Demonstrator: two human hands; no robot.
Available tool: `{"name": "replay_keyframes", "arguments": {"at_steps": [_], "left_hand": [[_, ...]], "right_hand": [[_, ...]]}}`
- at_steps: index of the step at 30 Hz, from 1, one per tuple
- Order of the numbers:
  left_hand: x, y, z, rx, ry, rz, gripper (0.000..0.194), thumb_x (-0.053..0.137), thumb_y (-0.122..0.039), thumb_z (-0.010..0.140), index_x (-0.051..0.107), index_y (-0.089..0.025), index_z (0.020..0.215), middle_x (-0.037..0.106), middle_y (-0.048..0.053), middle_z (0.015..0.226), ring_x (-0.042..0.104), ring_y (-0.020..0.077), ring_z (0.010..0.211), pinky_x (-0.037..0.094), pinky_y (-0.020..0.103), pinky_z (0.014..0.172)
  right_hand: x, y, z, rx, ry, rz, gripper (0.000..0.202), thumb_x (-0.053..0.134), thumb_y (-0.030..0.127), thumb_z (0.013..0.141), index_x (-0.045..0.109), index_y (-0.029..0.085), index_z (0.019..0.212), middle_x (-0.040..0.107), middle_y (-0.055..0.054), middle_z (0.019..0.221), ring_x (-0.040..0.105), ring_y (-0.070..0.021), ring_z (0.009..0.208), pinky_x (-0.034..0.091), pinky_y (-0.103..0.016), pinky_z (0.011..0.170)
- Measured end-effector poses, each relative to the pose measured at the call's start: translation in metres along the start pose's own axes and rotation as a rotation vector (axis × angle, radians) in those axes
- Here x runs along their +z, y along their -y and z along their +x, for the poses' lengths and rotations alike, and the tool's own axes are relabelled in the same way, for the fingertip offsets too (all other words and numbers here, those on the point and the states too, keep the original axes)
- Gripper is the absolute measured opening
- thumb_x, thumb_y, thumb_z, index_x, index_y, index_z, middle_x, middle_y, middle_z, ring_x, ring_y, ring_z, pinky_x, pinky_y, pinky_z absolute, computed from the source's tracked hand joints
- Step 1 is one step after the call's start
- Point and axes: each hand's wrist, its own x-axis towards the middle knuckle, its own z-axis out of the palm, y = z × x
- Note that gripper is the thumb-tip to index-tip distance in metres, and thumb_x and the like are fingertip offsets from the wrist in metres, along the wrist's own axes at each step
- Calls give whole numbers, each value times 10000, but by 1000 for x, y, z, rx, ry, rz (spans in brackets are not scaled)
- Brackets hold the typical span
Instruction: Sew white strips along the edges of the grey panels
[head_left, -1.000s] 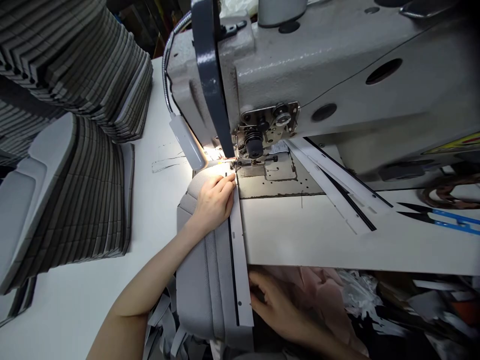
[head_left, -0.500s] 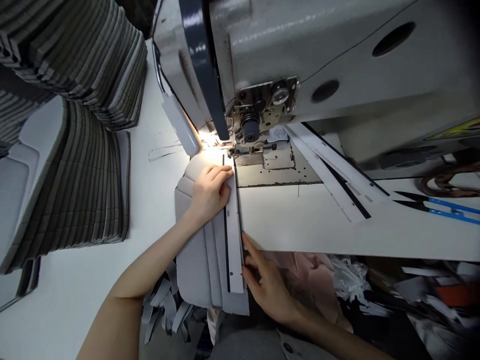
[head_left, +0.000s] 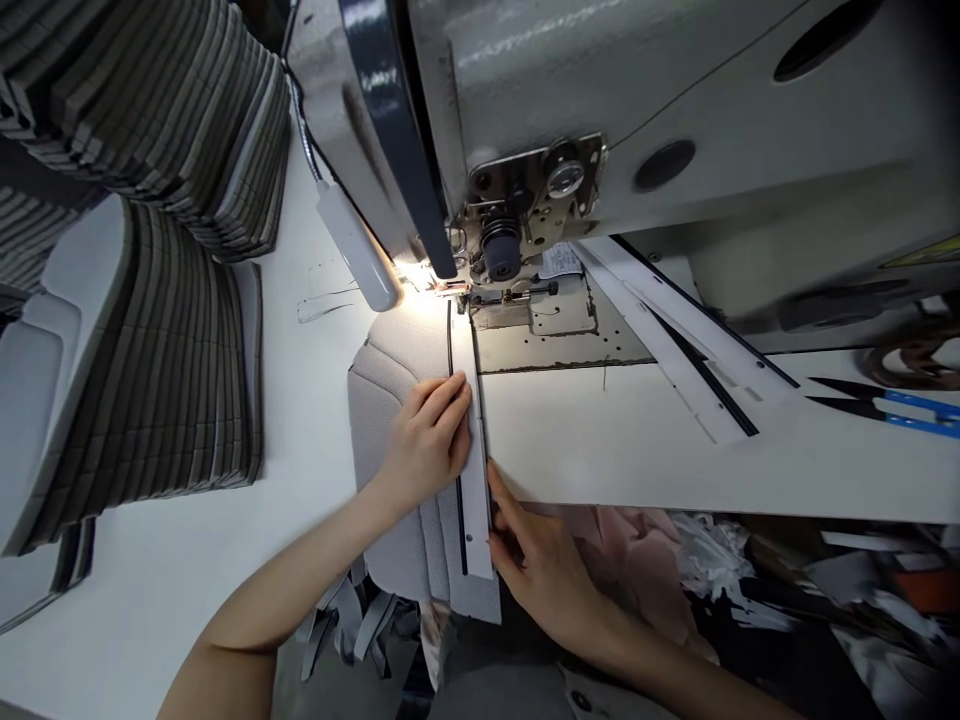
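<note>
Under the presser foot (head_left: 463, 300) of a sewing machine lies the far end of a white plastic strip (head_left: 477, 520) with a black edge. It runs along the right side of a grey padded fabric panel (head_left: 375, 400) with stitched channels. My left hand (head_left: 427, 440) is closed, its fingers bunched and bearing down on the strip midway along. Lower down, my right hand (head_left: 544, 570) pinches the right edge of strip and panel between thumb and forefinger; exactly what lies between those fingertips is partly hidden.
Tall stacks of grey padded panels (head_left: 165, 370) stand at left. More white strips (head_left: 675, 370) and blue-handled thread snips (head_left: 892, 405) lie right of the needle. A lamp (head_left: 356, 245) lights the stitching spot. Fabric scraps (head_left: 630, 550) hang below the table edge.
My left hand has slid back along the strip, away from the presser foot and towards me. My right hand keeps its place at the edge. The view has shifted slightly.
</note>
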Motion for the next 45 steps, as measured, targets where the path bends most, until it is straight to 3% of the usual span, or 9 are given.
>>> {"name": "replay_keyframes", "arguments": {"at_steps": [10,18,26,29,39,45], "left_hand": [[3,13,13,-7,6,-4,395,508,-110,922,568,-158,1309,640,142,1310,578,279,1125,562,471,961],[5,28,28,22,-19,-15,368,482,-88,917,586,-144,1265,657,142,1276,583,274,1086,566,471,931],[12,43,41,43,-46,-36,358,460,-69,916,599,-131,1240,662,156,1222,584,270,1095,553,473,953],[14,47,46,42,-44,-32,362,447,-72,920,601,-146,1240,666,148,1203,587,268,1092,549,486,957],[5,33,29,31,-27,-15,371,510,-65,896,595,-117,1254,653,156,1257,582,278,1131,571,452,957],[10,42,36,49,-52,-21,372,482,-73,907,600,-129,1256,666,149,1235,594,272,1106,577,464,940]], "right_hand": [[-6,5,16,-18,20,-58,747,415,91,926,96,131,1601,625,12,689,552,-159,515,449,-274,478],[-5,7,16,16,72,-36,796,473,167,960,21,153,1614,617,14,691,533,-150,510,425,-260,455],[-10,12,32,150,82,24,654,561,155,912,354,84,1529,667,-7,703,593,-164,541,492,-291,539],[-13,13,40,176,73,16,618,579,150,907,411,56,1494,674,-13,699,606,-171,540,511,-308,567],[-25,14,67,219,101,33,584,572,135,912,443,30,1473,675,-16,688,603,-151,546,506,-276,583],[-27,16,73,222,111,33,654,601,148,878,411,-14,1482,667,-10,652,589,-157,522,510,-287,569]]}}
